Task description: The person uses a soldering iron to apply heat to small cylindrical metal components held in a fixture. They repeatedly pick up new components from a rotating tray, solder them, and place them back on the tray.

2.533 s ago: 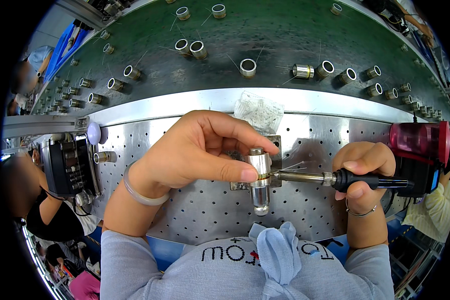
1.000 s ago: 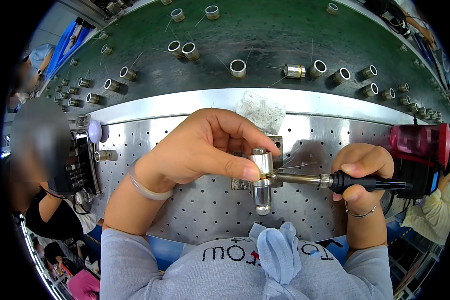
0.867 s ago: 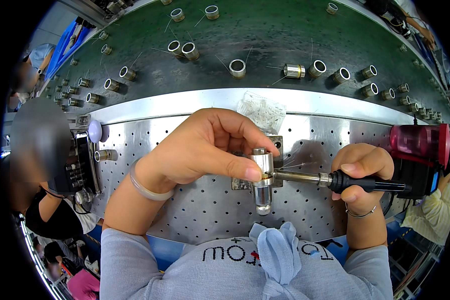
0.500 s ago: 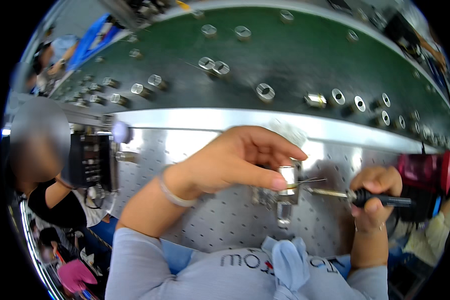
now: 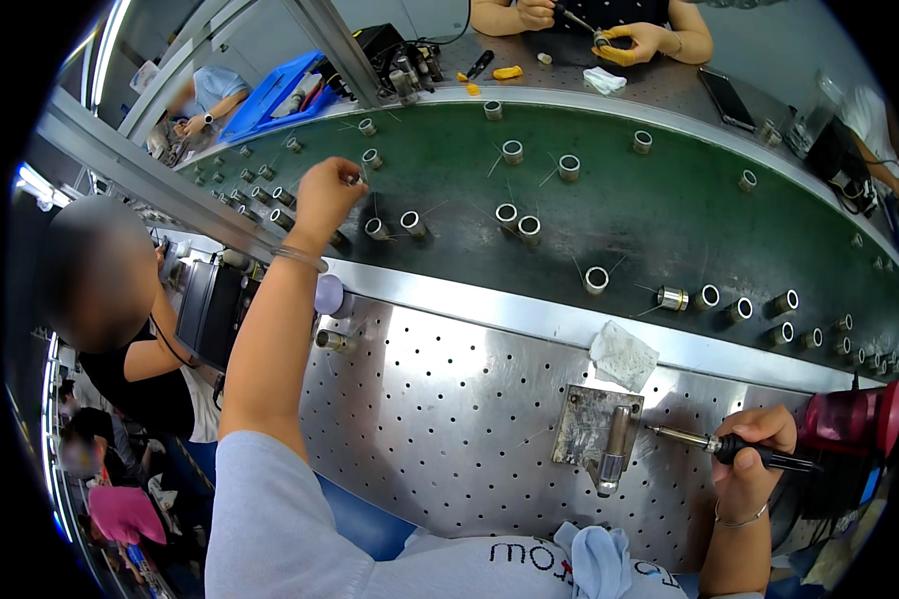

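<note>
Left hand [image 5: 328, 196] now off the fixture, grip pinched on a small cylinder [image 5: 354, 180] upon the green belt [image 5: 669, 210].

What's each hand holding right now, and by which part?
Right hand: soldering iron, by its black handle. Left hand: pinching a small metal cylinder on the green belt; exact hold unclear.

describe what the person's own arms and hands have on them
Both hands are bare, no gloves. The left hand has a thin clear bangle at the wrist; its arm is bare up to a short light grey sleeve. The right hand has a thin bracelet at the wrist, and the forearm below it is bare.
</note>
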The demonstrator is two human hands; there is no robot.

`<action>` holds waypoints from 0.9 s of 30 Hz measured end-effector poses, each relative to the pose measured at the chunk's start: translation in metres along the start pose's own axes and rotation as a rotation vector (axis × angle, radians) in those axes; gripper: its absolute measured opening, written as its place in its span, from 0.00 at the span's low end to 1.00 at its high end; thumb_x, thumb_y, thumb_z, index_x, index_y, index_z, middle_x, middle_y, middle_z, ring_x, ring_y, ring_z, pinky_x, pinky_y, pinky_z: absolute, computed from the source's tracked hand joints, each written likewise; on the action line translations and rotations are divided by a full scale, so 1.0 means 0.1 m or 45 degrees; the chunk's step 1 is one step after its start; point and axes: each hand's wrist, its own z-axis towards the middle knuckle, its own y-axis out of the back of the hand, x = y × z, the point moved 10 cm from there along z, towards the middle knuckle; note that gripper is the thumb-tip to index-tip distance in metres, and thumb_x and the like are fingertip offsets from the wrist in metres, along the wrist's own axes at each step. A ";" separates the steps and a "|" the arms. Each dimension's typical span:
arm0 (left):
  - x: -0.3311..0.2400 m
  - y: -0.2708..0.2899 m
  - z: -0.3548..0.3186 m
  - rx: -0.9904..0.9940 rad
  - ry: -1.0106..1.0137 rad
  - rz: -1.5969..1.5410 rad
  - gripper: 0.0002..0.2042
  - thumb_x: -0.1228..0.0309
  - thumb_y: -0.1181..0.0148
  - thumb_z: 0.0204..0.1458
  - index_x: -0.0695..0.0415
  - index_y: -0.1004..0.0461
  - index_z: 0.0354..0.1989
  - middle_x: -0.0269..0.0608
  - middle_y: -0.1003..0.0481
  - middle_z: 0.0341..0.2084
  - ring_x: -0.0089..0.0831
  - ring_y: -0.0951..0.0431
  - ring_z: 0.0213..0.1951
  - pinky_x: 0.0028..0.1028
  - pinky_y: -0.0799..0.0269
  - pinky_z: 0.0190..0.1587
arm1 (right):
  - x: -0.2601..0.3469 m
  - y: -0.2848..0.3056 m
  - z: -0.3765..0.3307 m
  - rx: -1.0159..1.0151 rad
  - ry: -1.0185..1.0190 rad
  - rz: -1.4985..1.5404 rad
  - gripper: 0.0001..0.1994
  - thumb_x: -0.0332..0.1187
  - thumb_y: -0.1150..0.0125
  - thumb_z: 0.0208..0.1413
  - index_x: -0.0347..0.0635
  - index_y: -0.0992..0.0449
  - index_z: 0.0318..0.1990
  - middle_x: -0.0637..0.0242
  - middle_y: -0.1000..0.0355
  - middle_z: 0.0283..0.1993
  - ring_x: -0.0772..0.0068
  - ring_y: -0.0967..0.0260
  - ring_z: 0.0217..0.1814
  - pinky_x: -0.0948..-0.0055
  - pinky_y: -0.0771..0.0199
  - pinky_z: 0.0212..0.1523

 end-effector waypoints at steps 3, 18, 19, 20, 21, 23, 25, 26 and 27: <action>-0.31 0.13 -0.16 -0.152 -0.210 0.059 0.13 0.72 0.38 0.37 0.59 0.23 0.35 0.44 0.27 0.28 0.36 0.26 0.30 0.31 0.30 0.34 | 0.01 0.04 0.00 -0.011 -0.003 -0.011 0.16 0.34 0.31 0.43 0.37 0.34 0.28 0.62 0.33 0.20 0.80 0.37 0.12 0.85 0.38 0.16; -1.85 0.03 -1.07 0.632 0.100 -1.391 0.11 0.79 0.39 0.44 0.66 0.26 0.39 0.42 0.24 0.32 0.23 0.24 0.34 0.21 0.28 0.39 | 0.00 -0.01 -0.02 -0.006 -0.006 -0.118 0.17 0.38 0.34 0.45 0.38 0.36 0.30 0.62 0.37 0.20 0.81 0.45 0.13 0.86 0.47 0.12; -2.13 -0.07 -1.23 0.843 0.114 -1.536 0.12 0.81 0.40 0.45 0.68 0.27 0.40 0.46 0.24 0.34 0.26 0.23 0.36 0.22 0.27 0.42 | 0.01 0.01 -0.02 -0.003 -0.012 -0.128 0.17 0.38 0.34 0.45 0.37 0.36 0.30 0.61 0.36 0.20 0.80 0.44 0.12 0.86 0.47 0.12; -2.33 -0.18 -1.38 0.995 0.146 -1.593 0.12 0.81 0.40 0.45 0.68 0.27 0.40 0.46 0.24 0.35 0.26 0.23 0.37 0.22 0.27 0.42 | 0.00 0.05 -0.03 -0.001 -0.027 -0.064 0.16 0.35 0.33 0.44 0.36 0.34 0.31 0.59 0.34 0.22 0.79 0.41 0.13 0.86 0.43 0.13; -2.51 -0.31 -1.53 1.150 0.178 -1.647 0.12 0.81 0.40 0.44 0.68 0.27 0.40 0.47 0.24 0.36 0.26 0.23 0.37 0.22 0.27 0.42 | 0.00 0.09 -0.03 0.000 -0.041 0.000 0.15 0.32 0.32 0.42 0.35 0.33 0.31 0.58 0.32 0.24 0.78 0.37 0.14 0.85 0.39 0.15; -2.74 -0.49 -1.73 1.355 0.225 -1.790 0.14 0.80 0.40 0.44 0.69 0.27 0.41 0.49 0.25 0.37 0.29 0.24 0.39 0.24 0.29 0.45 | 0.01 0.10 -0.04 -0.022 -0.053 -0.005 0.14 0.30 0.32 0.42 0.35 0.32 0.31 0.57 0.31 0.26 0.78 0.35 0.16 0.86 0.37 0.16; -2.90 -0.60 -1.87 1.494 0.198 -1.857 0.14 0.79 0.39 0.43 0.69 0.26 0.41 0.50 0.25 0.38 0.32 0.24 0.41 0.25 0.30 0.47 | 0.01 0.12 -0.04 -0.028 -0.087 -0.038 0.13 0.28 0.32 0.41 0.34 0.32 0.31 0.56 0.31 0.26 0.78 0.34 0.17 0.86 0.36 0.18; -2.96 -0.65 -1.91 1.547 0.175 -1.879 0.15 0.79 0.40 0.43 0.69 0.27 0.42 0.51 0.25 0.39 0.33 0.24 0.41 0.26 0.30 0.47 | 0.01 0.13 -0.04 -0.005 -0.076 -0.043 0.12 0.26 0.33 0.40 0.34 0.31 0.30 0.57 0.30 0.27 0.78 0.32 0.18 0.85 0.33 0.19; -3.00 -0.70 -1.96 1.597 0.153 -1.900 0.16 0.79 0.40 0.43 0.69 0.28 0.43 0.52 0.25 0.39 0.33 0.24 0.42 0.26 0.31 0.47 | 0.03 0.13 -0.04 0.012 -0.059 -0.044 0.12 0.26 0.33 0.41 0.34 0.31 0.30 0.57 0.30 0.27 0.78 0.32 0.18 0.85 0.33 0.19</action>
